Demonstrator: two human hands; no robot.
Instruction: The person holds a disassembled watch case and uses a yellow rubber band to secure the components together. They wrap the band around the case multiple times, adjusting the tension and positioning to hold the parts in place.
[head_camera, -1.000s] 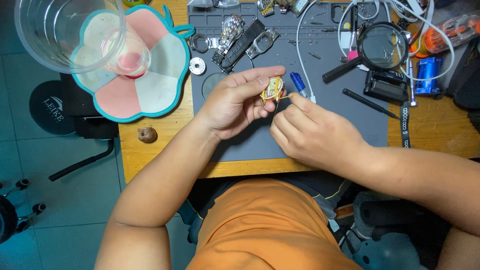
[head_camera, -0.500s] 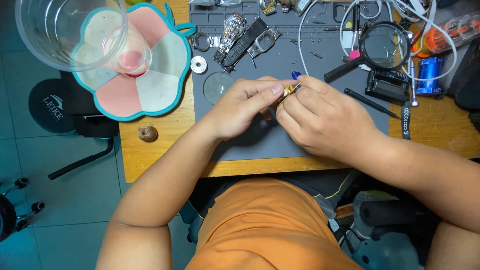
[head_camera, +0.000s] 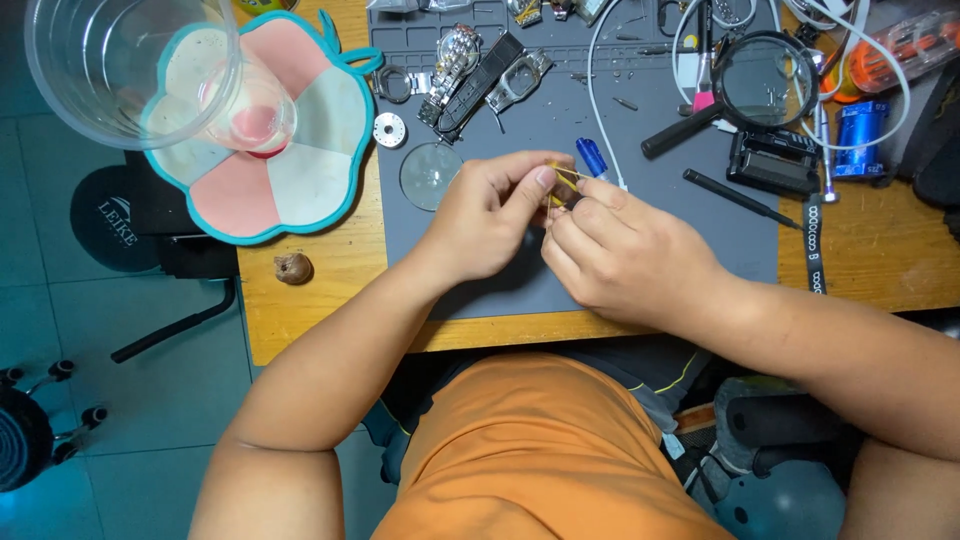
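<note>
Yellowish, a small metal part (head_camera: 560, 185) sits pinched between the fingertips of the left hand (head_camera: 485, 220) and the right hand (head_camera: 625, 255), both closed on it above the grey work mat (head_camera: 520, 270). Just beside them lie a round clear lens (head_camera: 428, 176) and a blue-capped tool (head_camera: 592, 158).

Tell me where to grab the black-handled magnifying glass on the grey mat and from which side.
Grip the magnifying glass by its black handle, coming from above on the lower-left side. The handle is a straight bar lying flat and jutting clear of the round lens, with bare grey mat around it, so fingers can probably close across it.
</note>
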